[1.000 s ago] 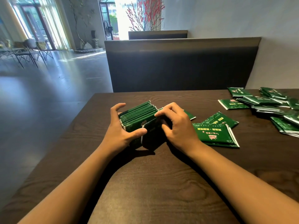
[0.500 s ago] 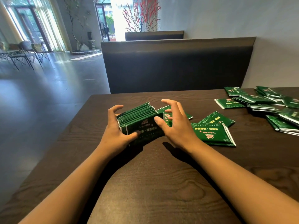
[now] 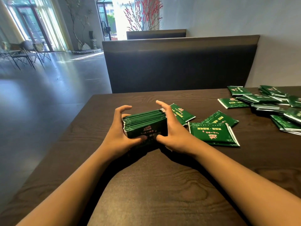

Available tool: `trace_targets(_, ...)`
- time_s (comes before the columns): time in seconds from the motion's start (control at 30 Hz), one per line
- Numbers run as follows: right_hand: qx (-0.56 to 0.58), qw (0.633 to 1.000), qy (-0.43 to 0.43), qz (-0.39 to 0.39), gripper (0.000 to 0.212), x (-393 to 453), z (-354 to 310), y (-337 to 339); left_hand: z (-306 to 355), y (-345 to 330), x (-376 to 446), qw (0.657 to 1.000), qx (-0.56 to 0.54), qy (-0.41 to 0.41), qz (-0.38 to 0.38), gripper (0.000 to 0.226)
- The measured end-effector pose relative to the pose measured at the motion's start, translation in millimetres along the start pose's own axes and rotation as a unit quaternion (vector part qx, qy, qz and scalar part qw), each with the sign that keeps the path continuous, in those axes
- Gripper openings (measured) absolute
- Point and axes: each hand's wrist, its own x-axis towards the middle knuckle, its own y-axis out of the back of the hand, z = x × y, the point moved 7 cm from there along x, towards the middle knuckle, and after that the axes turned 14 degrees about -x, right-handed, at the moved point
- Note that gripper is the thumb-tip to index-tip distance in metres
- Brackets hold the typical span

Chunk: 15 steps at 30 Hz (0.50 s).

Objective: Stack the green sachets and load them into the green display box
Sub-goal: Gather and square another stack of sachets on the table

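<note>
A stack of several green sachets (image 3: 145, 123) stands on edge on the dark wooden table (image 3: 154, 185). My left hand (image 3: 119, 132) grips its left end, thumb across the front sachet. My right hand (image 3: 173, 128) grips its right end, thumb on the front, fingers curved over the back. Loose green sachets lie just right of my hands: one (image 3: 181, 112) behind my right hand, two overlapping ones (image 3: 213, 132) beside it. The green display box is not in view.
A pile of several loose green sachets (image 3: 268, 103) lies at the table's far right. A dark bench back (image 3: 179, 66) stands behind the table. The table's left edge drops to an open floor (image 3: 40, 98).
My right hand has moved from the front of the stack to its right end and closed on it. The sachets are now squared into a tighter block between both hands.
</note>
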Motion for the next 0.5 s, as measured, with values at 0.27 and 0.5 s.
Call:
trace_targets(0.27, 0.015, 1.0, -0.012, -0.013, 0.114, 1, 6, 3, -7, -2, 1, 0.998, -0.024, 0.052, -0.036, 0.112)
trace_targets(0.5, 0.003, 0.998, -0.027, -0.05, 0.102, -1, 5, -4, -17, -7, 1, 0.994, -0.018, 0.078, -0.071, 0.114)
